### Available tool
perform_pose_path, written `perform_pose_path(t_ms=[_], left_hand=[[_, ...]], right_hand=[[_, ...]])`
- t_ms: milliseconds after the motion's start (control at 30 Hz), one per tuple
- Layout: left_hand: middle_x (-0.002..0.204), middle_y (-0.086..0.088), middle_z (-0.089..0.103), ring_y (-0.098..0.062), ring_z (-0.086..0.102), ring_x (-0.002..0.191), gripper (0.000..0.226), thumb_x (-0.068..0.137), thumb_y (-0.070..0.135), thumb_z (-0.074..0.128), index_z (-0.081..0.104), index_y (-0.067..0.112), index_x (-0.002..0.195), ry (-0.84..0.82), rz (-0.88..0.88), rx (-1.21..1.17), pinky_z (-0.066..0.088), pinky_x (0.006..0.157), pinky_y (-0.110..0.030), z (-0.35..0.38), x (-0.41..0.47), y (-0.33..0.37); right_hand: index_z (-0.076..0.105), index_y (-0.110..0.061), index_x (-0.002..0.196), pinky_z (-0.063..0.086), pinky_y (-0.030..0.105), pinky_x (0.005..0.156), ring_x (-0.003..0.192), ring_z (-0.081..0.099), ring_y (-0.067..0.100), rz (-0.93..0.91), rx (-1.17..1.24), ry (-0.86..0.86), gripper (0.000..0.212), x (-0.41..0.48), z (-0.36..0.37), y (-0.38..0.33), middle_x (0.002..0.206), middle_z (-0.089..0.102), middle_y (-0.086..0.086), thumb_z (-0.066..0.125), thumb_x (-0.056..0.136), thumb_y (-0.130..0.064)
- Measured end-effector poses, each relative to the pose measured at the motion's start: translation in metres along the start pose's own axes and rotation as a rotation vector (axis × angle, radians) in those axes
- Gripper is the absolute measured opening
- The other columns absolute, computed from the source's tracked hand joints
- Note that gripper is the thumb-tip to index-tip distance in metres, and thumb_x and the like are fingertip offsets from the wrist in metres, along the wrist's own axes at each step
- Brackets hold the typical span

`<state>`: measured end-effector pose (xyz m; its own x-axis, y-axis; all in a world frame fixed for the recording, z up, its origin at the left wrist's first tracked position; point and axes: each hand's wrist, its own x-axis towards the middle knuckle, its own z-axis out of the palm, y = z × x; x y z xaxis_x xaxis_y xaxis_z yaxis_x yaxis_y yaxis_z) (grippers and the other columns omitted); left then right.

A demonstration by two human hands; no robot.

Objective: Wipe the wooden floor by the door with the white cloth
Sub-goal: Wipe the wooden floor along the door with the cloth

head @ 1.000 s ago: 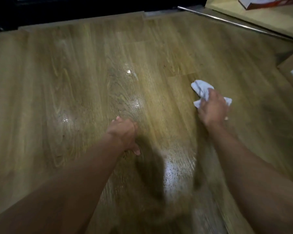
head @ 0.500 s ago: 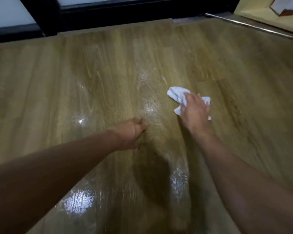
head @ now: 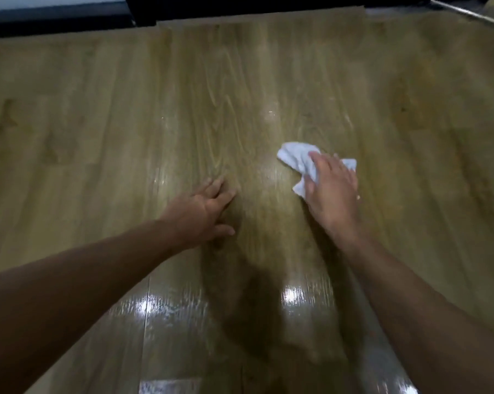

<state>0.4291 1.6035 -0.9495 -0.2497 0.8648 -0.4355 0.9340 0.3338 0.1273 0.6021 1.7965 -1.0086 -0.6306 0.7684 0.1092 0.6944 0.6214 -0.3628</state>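
Hands and cloth on the floor before the door.
The crumpled white cloth [head: 295, 156] lies on the wooden plank floor [head: 98, 137] at about two o'clock from centre, partly under the right hand [head: 332, 194], which rests on its five o'clock side. The left hand [head: 203, 211] lies flat on the floor near centre, apart from the cloth. The dark door frame [head: 240, 7] borders the floor at twelve o'clock, and a thin metal rail [head: 467, 12] lies at one o'clock.

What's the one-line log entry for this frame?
task: floor wipe | right hand: presses white cloth on wooden floor | left hand: flat on floor, holds nothing | door frame: at far edge
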Motion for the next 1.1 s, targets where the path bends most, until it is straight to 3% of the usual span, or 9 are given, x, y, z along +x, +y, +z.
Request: perform_pose_path(t_ms=[100, 300, 467, 600, 700, 833, 933, 1033, 1100], left_hand=[[0.16, -0.007, -0.001, -0.023, 0.003, 0.148, 0.085, 0.085, 0.059, 0.052, 0.013, 0.023, 0.152, 0.021, 0.004, -0.028, 0.017, 0.119, -0.036, 0.011, -0.009, -0.013], [0.16, -0.007, 0.007, -0.025, 0.011, 0.147, 0.095, 0.073, 0.073, 0.054, 0.018, 0.031, 0.15, 0.108, -0.242, -0.111, 0.022, 0.115, -0.049, 0.026, -0.042, -0.058], [0.16, -0.001, 0.001, -0.024, 0.003, 0.147, 0.095, 0.073, 0.076, 0.05, 0.009, 0.037, 0.149, 0.105, -0.32, -0.16, 0.014, 0.115, -0.054, 0.037, -0.062, -0.075], [0.16, -0.005, 0.001, -0.025, 0.002, 0.148, 0.105, 0.076, 0.068, 0.057, 0.0, 0.025, 0.152, 0.125, -0.316, -0.221, 0.01, 0.117, -0.049, 0.034, -0.062, -0.076], [0.16, -0.01, 0.006, -0.027, 0.007, 0.147, 0.108, 0.074, 0.066, 0.06, 0.006, 0.014, 0.152, 0.171, -0.39, -0.261, 0.012, 0.118, -0.044, 0.037, -0.069, -0.093], [0.161, -0.002, 0.002, -0.022, 0.004, 0.148, 0.104, 0.076, 0.074, 0.048, 0.007, 0.016, 0.152, 0.151, -0.412, -0.2, 0.009, 0.114, -0.057, 0.05, -0.079, -0.119], [0.161, -0.002, -0.004, -0.019, -0.003, 0.148, 0.097, 0.079, 0.074, 0.041, 0.003, 0.022, 0.152, 0.16, -0.346, -0.206, 0.002, 0.115, -0.056, 0.061, -0.09, -0.136], [0.16, -0.005, 0.003, -0.021, 0.001, 0.148, 0.094, 0.076, 0.078, 0.028, 0.009, 0.026, 0.152, 0.24, -0.306, -0.211, 0.003, 0.116, -0.051, 0.068, -0.097, -0.146], [0.159, -0.008, 0.014, -0.024, 0.011, 0.147, 0.096, 0.075, 0.077, 0.026, 0.02, 0.019, 0.15, 0.318, -0.321, -0.274, 0.008, 0.118, -0.046, 0.068, -0.104, -0.152]], right_hand=[[0.037, -0.017, 0.143, 0.018, 0.05, 0.112, 0.14, 0.029, 0.029, -0.022, -0.046, -0.072, 0.052, 0.021, 0.024, -0.054, 0.147, 0.04, 0.007, 0.045, 0.093, -0.027], [0.046, -0.025, 0.136, 0.031, 0.043, 0.108, 0.134, 0.041, 0.022, -0.491, -0.055, -0.159, 0.044, -0.056, 0.025, -0.081, 0.141, 0.05, 0.0, 0.046, 0.093, -0.032], [0.051, -0.016, 0.129, 0.037, 0.047, 0.1, 0.123, 0.049, 0.03, -0.27, -0.005, -0.087, 0.042, -0.014, 0.021, -0.078, 0.132, 0.055, 0.009, 0.043, 0.09, -0.03], [0.03, -0.014, 0.146, 0.02, 0.05, 0.113, 0.141, 0.024, 0.032, -0.17, -0.065, -0.234, 0.058, 0.018, 0.054, -0.152, 0.15, 0.035, 0.013, 0.05, 0.093, -0.027], [0.032, -0.019, 0.146, 0.015, 0.05, 0.116, 0.145, 0.019, 0.028, -0.404, -0.032, -0.29, 0.051, -0.018, 0.061, -0.181, 0.153, 0.032, 0.006, 0.044, 0.098, -0.026], [0.049, -0.018, 0.135, 0.033, 0.043, 0.108, 0.135, 0.04, 0.027, -0.634, -0.043, -0.267, 0.048, -0.044, 0.04, -0.14, 0.143, 0.048, 0.006, 0.041, 0.09, -0.031], [0.049, -0.011, 0.134, 0.034, 0.05, 0.104, 0.132, 0.042, 0.035, -0.437, -0.055, -0.229, 0.049, -0.007, 0.043, -0.143, 0.139, 0.05, 0.014, 0.047, 0.089, -0.028], [0.031, -0.013, 0.144, 0.02, 0.054, 0.112, 0.142, 0.022, 0.034, -0.166, -0.129, -0.251, 0.063, 0.022, 0.063, -0.201, 0.151, 0.032, 0.012, 0.057, 0.09, -0.029], [0.021, -0.016, 0.149, 0.013, 0.054, 0.114, 0.145, 0.014, 0.032, -0.232, -0.135, -0.299, 0.066, 0.011, 0.078, -0.247, 0.156, 0.022, 0.01, 0.052, 0.092, -0.028]])
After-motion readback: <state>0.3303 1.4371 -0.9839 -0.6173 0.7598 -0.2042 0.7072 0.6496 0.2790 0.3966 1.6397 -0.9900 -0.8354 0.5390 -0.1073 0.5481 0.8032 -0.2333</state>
